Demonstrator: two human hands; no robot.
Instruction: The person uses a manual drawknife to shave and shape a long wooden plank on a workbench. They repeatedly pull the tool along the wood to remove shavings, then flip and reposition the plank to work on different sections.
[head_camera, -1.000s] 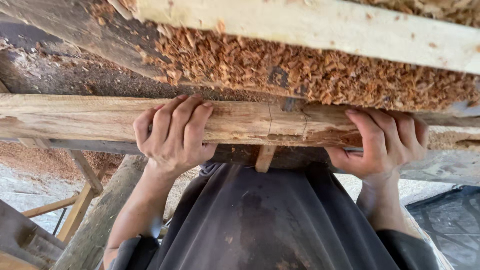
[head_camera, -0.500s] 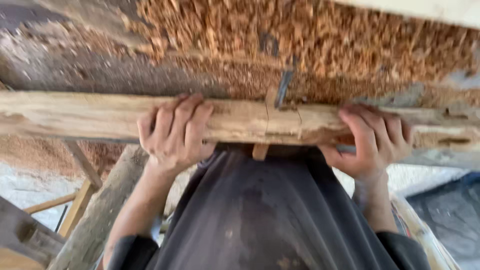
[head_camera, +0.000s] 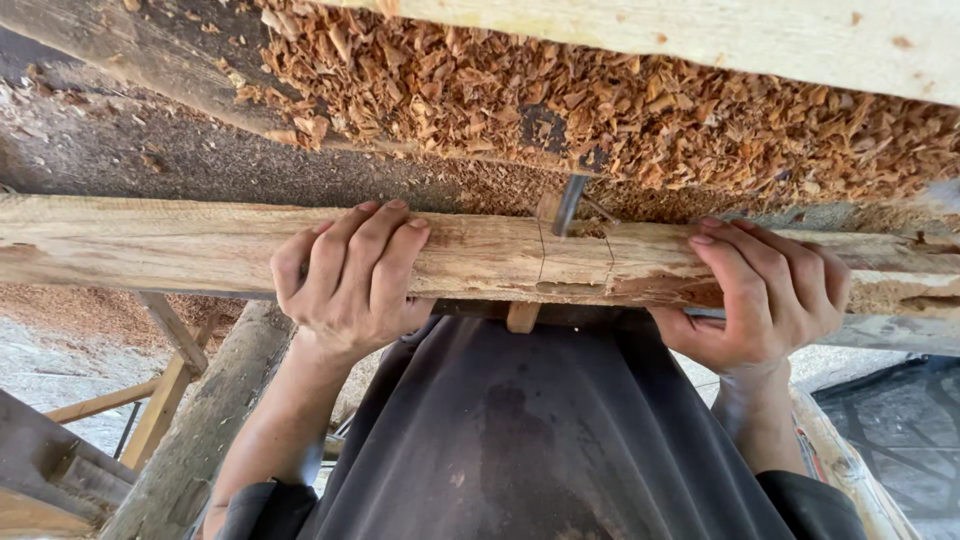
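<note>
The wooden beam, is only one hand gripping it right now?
No, both hands grip the wooden beam: the left hand and the right hand each curl their fingers over its top edge.

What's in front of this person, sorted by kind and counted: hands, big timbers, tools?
Hands gripping the beam: 2, left hand and right hand
Rough wooden beam held across the body: 1
Pale sawn plank at the top: 1
Metal tool behind the beam: 1
Heap of wood shavings: 1
Total: 6
</note>
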